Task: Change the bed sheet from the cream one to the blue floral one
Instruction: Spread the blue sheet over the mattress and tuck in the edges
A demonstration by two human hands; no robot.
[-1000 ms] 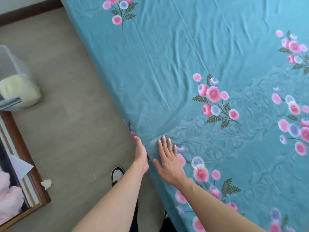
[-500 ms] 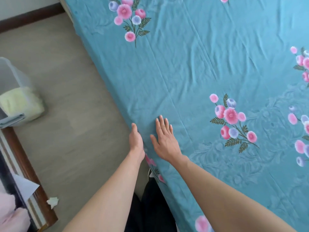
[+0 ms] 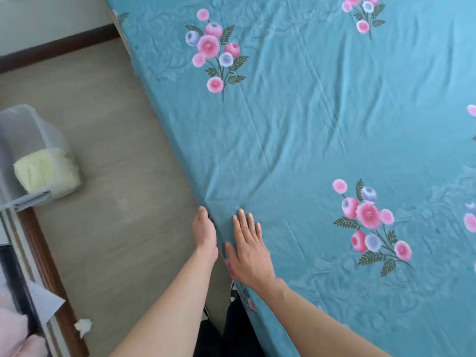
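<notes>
Both hands have slid further along the bed edge. Blue floral sheet (image 3: 296, 150) covers the mattress. Right hand (image 3: 248, 251) presses flat beside that edge, fingers straight, together; left hand (image 3: 206, 234) tucks below, fingers hidden. Tucking likely goes best pulled taut.

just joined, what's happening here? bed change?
Yes. The blue floral sheet is already spread over the bed, with creases across it. The person stands at the bed's side edge. Their right hand lies flat on the sheet with fingers straight, near the edge. Their left hand is at the edge itself, where the sheet drops over the side; its fingers are hidden, so whether it grips or tucks the fabric is unclear. A pale folded bundle sits in a clear plastic bin on the floor.
</notes>
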